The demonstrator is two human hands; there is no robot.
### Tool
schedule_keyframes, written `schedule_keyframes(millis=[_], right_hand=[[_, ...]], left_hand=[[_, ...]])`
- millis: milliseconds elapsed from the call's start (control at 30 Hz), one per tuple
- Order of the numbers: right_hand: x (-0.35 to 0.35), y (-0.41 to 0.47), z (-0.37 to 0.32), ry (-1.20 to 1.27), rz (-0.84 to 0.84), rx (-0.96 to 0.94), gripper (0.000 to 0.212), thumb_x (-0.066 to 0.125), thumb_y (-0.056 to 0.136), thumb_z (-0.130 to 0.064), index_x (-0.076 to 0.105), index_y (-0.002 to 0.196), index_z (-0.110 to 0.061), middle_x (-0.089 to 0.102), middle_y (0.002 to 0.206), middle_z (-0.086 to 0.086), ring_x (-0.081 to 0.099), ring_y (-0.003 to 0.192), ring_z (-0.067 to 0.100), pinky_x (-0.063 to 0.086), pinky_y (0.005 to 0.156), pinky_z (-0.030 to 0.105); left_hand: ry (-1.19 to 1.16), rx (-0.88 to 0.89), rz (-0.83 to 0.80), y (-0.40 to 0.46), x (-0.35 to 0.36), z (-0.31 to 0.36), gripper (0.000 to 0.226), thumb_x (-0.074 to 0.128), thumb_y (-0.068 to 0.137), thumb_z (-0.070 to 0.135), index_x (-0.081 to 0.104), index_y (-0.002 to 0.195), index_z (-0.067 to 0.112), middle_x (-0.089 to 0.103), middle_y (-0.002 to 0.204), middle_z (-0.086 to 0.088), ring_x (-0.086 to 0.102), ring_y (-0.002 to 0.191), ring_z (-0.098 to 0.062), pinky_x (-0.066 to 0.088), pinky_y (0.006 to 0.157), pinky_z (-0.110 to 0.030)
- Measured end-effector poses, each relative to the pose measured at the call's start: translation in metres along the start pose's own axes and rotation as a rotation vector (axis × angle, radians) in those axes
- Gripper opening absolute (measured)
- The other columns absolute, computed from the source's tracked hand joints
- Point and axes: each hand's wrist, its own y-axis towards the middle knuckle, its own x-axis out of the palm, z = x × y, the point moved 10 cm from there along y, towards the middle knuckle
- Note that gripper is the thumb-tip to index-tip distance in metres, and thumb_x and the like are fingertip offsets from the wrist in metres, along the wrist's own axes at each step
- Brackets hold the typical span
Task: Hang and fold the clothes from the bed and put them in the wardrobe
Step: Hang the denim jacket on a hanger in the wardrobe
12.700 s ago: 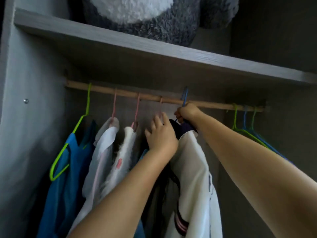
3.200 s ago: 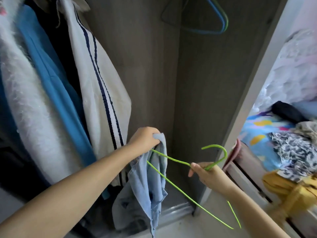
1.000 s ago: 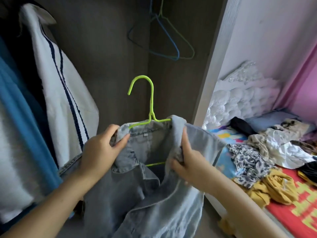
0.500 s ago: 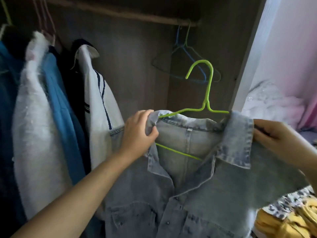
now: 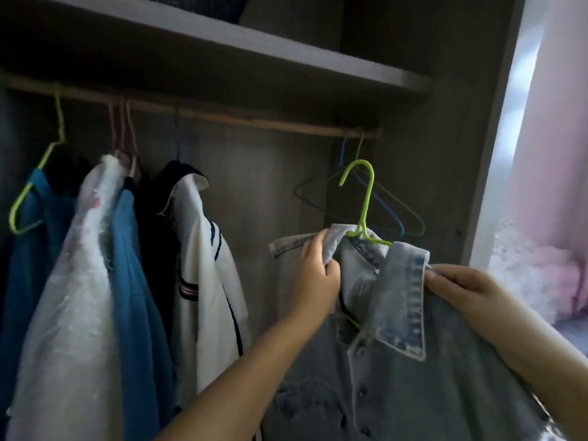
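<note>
Beneath the wardrobe's wooden rail (image 5: 254, 120), the left hand (image 5: 315, 275) and right hand (image 5: 461, 291) each pinch the denim shirt (image 5: 413, 361) on its green hanger (image 5: 366, 202), fingers curled into the cloth.

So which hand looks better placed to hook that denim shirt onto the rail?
Probably the left hand: it grips the denim shirt right beside the green hanger neck. The right hand holds the far collar.

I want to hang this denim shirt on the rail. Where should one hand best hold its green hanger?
Probably the straight neck of the green hanger, just above the denim shirt collar, from the right: it stands upright and bare, and the hook opens left.
</note>
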Motion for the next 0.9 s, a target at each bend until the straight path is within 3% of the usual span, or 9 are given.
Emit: schedule_keyframes(millis=[67, 167, 333, 433, 533, 633, 700, 767, 900], right_hand=[[0.018, 0.030, -0.002, 0.117, 0.006, 0.046, 0.025, 0.060, 0.089, -0.036, 0.077, 0.083, -0.019, 0.075, 0.080, 0.005, 0.066, 0.067, 0.008, 0.052, 0.064, 0.021], [0.047, 0.079, -0.013, 0.233, -0.028, 0.075, 0.023, 0.054, 0.095, -0.016, 0.075, 0.085, -0.012, 0.074, 0.074, 0.003, 0.068, 0.061, 0.008, 0.054, 0.055, 0.016], [0.099, 0.156, -0.041, 0.440, -0.130, 0.062, 0.027, 0.050, 0.097, -0.010, 0.072, 0.082, -0.006, 0.073, 0.070, 0.009, 0.069, 0.057, 0.015, 0.055, 0.051, 0.022], [0.133, 0.199, -0.061, 0.501, -0.176, 0.044, 0.026, 0.049, 0.098, -0.011, 0.070, 0.086, -0.002, 0.071, 0.070, 0.012, 0.068, 0.059, 0.020, 0.057, 0.055, 0.027], [0.166, 0.250, -0.078, 0.548, -0.191, 0.064, 0.023, 0.052, 0.098, -0.014, 0.067, 0.084, -0.002, 0.068, 0.072, 0.013, 0.064, 0.061, 0.022, 0.055, 0.063, 0.033], [0.200, 0.290, -0.092, 0.594, -0.199, 0.080, 0.018, 0.055, 0.096, -0.013, 0.061, 0.082, -0.002, 0.065, 0.063, 0.008, 0.062, 0.049, 0.015, 0.052, 0.049, 0.023], [0.223, 0.304, -0.096, 0.615, -0.225, 0.089, 0.019, 0.055, 0.096, -0.011, 0.059, 0.079, -0.003, 0.063, 0.055, 0.005, 0.060, 0.045, 0.014, 0.048, 0.042, 0.019], [0.240, 0.307, -0.094, 0.638, -0.258, 0.102, 0.023, 0.055, 0.096, -0.012, 0.059, 0.074, -0.005, 0.062, 0.052, 0.004, 0.059, 0.046, 0.015, 0.049, 0.048, 0.023], [0.253, 0.307, -0.090, 0.687, -0.261, 0.117, 0.025, 0.055, 0.096, -0.012, 0.058, 0.071, -0.007, 0.060, 0.043, -0.003, 0.059, 0.044, 0.011, 0.048, 0.050, 0.023]], left_hand=[[0.098, -0.077, -0.028, 0.018, -0.007, -0.026, 0.045, 0.042, 0.094, 0.009, 0.043, 0.139, 0.015, 0.047, 0.134, -0.005, 0.050, 0.119, -0.021, 0.040, 0.096, -0.027], [0.228, -0.173, -0.039, 0.043, -0.033, -0.072, 0.038, 0.039, 0.100, 0.016, 0.041, 0.138, 0.015, 0.050, 0.128, -0.011, 0.054, 0.111, -0.026, 0.044, 0.087, -0.035], [0.326, -0.350, 0.145, 0.090, -0.109, -0.134, 0.035, 0.035, 0.098, 0.011, 0.043, 0.132, 0.011, 0.053, 0.122, -0.016, 0.053, 0.109, -0.034, 0.045, 0.093, -0.046], [0.273, -0.289, 0.091, 0.122, -0.112, -0.144, 0.042, 0.047, 0.098, 0.025, 0.040, 0.138, 0.015, 0.049, 0.134, -0.013, 0.049, 0.123, -0.031, 0.042, 0.100, -0.044], [0.011, -0.322, 0.122, 0.140, -0.106, -0.141, 0.056, 0.036, 0.098, 0.047, 0.032, 0.148, 0.022, 0.037, 0.150, -0.001, 0.034, 0.139, -0.022, 0.030, 0.114, -0.043], [-0.234, -0.386, 0.229, 0.140, -0.112, -0.137, 0.062, 0.029, 0.096, 0.061, 0.032, 0.148, 0.030, 0.035, 0.151, 0.010, 0.031, 0.140, -0.012, 0.025, 0.117, -0.041], [-0.201, -0.327, 0.230, 0.139, -0.115, -0.128, 0.057, 0.030, 0.098, 0.055, 0.027, 0.150, 0.030, 0.031, 0.152, 0.011, 0.028, 0.140, -0.010, 0.022, 0.118, -0.037], [-0.156, -0.287, 0.220, 0.134, -0.116, -0.121, 0.052, 0.033, 0.100, 0.048, 0.027, 0.149, 0.031, 0.033, 0.151, 0.009, 0.031, 0.139, -0.011, 0.023, 0.117, -0.037], [-0.173, -0.249, 0.284, 0.125, -0.121, -0.124, 0.027, 0.033, 0.104, 0.029, 0.040, 0.129, 0.035, 0.050, 0.134, 0.007, 0.044, 0.127, -0.011, 0.032, 0.110, -0.029]])
